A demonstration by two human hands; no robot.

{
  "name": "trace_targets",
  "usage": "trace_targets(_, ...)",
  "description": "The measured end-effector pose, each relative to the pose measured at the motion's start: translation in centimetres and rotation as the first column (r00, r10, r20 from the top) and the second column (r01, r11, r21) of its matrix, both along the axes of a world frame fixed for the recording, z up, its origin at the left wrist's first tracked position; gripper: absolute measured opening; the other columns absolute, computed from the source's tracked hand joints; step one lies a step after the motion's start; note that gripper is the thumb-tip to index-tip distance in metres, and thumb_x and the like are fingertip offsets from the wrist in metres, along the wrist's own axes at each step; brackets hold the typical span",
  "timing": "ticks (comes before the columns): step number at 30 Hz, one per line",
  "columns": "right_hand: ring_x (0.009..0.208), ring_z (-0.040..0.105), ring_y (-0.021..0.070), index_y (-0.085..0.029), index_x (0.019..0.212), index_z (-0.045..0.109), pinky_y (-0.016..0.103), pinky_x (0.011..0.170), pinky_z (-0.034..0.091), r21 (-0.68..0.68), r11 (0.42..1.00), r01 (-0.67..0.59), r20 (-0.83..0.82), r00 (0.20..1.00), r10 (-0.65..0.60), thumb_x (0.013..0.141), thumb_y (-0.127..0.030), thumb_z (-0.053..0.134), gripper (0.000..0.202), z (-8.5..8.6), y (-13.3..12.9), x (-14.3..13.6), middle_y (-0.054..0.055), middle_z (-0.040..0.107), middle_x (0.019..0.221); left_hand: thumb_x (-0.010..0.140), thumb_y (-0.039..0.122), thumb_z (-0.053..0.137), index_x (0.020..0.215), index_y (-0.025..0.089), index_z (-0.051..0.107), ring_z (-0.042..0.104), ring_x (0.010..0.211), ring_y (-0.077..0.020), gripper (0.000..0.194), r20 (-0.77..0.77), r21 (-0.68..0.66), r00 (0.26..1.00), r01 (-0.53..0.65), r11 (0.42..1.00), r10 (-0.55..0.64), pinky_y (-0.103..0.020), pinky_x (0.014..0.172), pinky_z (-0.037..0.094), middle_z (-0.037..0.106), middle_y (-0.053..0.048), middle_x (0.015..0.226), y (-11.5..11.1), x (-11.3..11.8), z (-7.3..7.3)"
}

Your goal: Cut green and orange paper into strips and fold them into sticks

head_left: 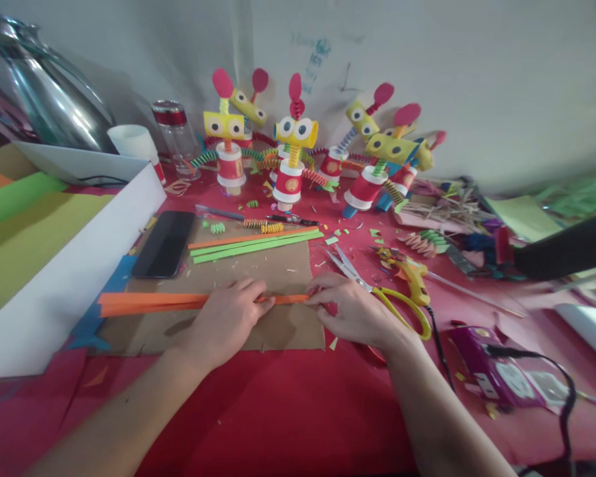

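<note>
Orange paper strips [153,303] stretch from the left across a brown cardboard sheet [283,334]. My left hand [228,315] is closed on them, thumb and fingers pinching near the sheet's middle. Farther right, my right hand [350,308] pinches the right end of the orange paper at the cardboard's edge. A short orange stretch shows between my hands. Beyond them lie green paper strips [253,246] and a thin orange strip [228,239]. Scissors with yellow handles [402,308] are just behind my right hand, partly covered by it.
Several paper-cup figures [288,179] stand along the wall. At left are a phone [163,244], a white box [69,278] with coloured paper, a glass bottle [175,139] and a steel jug [54,86]. A yellow glue gun [414,278] and a purple device [496,368] lie right.
</note>
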State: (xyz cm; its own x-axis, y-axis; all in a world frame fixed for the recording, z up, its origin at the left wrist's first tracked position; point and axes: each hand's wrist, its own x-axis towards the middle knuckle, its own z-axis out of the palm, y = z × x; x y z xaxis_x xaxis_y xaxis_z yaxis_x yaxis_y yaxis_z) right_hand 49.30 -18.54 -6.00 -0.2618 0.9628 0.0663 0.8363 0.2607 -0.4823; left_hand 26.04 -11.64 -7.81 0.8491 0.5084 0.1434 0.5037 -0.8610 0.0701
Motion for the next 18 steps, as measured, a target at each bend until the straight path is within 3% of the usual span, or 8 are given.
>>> trace_targets(6, 0.083, 0.063, 0.0197, -0.021, 0.094, 0.065, 0.032, 0.075, 0.048, -0.003, 0.976, 0.217, -0.034, 0.976, -0.217, 0.082, -0.021, 0.058, 0.014, -1.5, 0.6, -1.4, 0.004, 0.067, 0.091, 0.099, 0.021, 0.04, 0.1, 0.016, 0.069, 0.057, 0.088, -0.022, 0.029, -0.043, 0.033, 0.998, 0.038, 0.999, -0.036, -0.035, 0.068, 0.046, 0.061, -0.007, 0.096, -0.1, 0.0, 0.4)
trace_targets(12, 0.084, 0.06, 0.0204, -0.022, 0.079, 0.057, 0.033, 0.075, 0.044, -0.043, 0.98, 0.192, -0.08, 0.978, -0.195, 0.08, -0.016, 0.057, 0.005, -2.2, 1.2, -2.1, 0.002, 0.064, 0.084, 0.095, 0.017, 0.046, 0.095, 0.018, 0.069, 0.058, 0.088, -0.0221, 0.024, 0.049, 0.012, 0.999, 0.011, 1.0, -0.011, -0.036, 0.069, 0.047, 0.062, -0.005, 0.094, -0.5, -0.2, 0.3)
trace_targets(15, 0.076, 0.06, 0.0189, -0.022, 0.081, 0.055, 0.031, 0.069, 0.043, -0.094, 0.975, 0.202, -0.134, 0.968, -0.213, 0.081, -0.017, 0.054, 0.005, -1.9, 1.1, -2.4, 0.001, 0.064, 0.079, 0.087, 0.016, 0.056, 0.095, 0.019, 0.069, 0.059, 0.09, -0.0223, 0.015, 0.164, -0.086, 0.985, -0.046, 0.995, 0.06, -0.038, 0.075, 0.049, 0.063, -0.004, 0.097, -0.9, -0.1, 0.2)
trace_targets(18, 0.072, 0.061, 0.0184, -0.023, 0.083, 0.056, 0.03, 0.067, 0.043, -0.13, 0.967, 0.217, -0.179, 0.955, -0.238, 0.083, -0.021, 0.052, 0.004, -1.6, 0.9, -2.7, -0.001, 0.065, 0.076, 0.09, 0.019, 0.053, 0.096, 0.018, 0.066, 0.061, 0.088, -0.0221, 0.015, 0.237, -0.17, 0.958, -0.124, 0.978, 0.162, -0.039, 0.075, 0.05, 0.065, -0.004, 0.091, -1.2, 0.4, 0.1)
